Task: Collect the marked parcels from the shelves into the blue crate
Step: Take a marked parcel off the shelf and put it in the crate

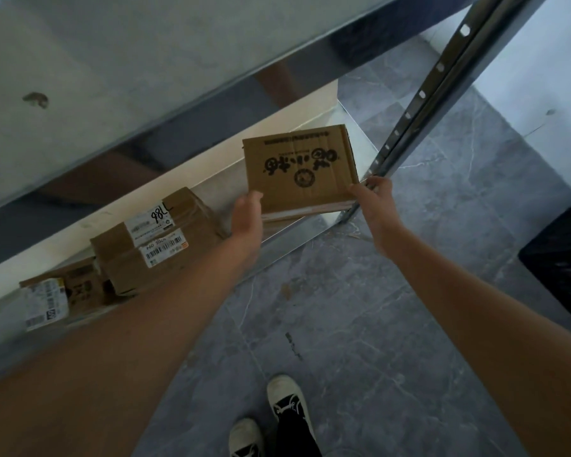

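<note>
Head view. Two forearms run up from the bottom edge; below them two white-toed shoes (267, 420) stand on grey marbled floor tiles (409, 291).

Left hand (246, 215) grips the lower left corner of a flat brown cardboard parcel (300, 168), thumb on its printed face, other fingers hidden behind it. Right hand (374, 198) grips the lower right corner, fingers curled round the edge. Parcel is tilted up, black print upside down, at the right end of the low shelf (211, 179), beside the perforated metal upright (419, 103).

Further left on that shelf: two stacked labelled boxes (155, 240), top label handwritten, and a smaller labelled box (56, 296) near the frame edge.

Dark crate (562, 265) on the floor at far right, well apart from the parcel; colour hard to judge.
</note>
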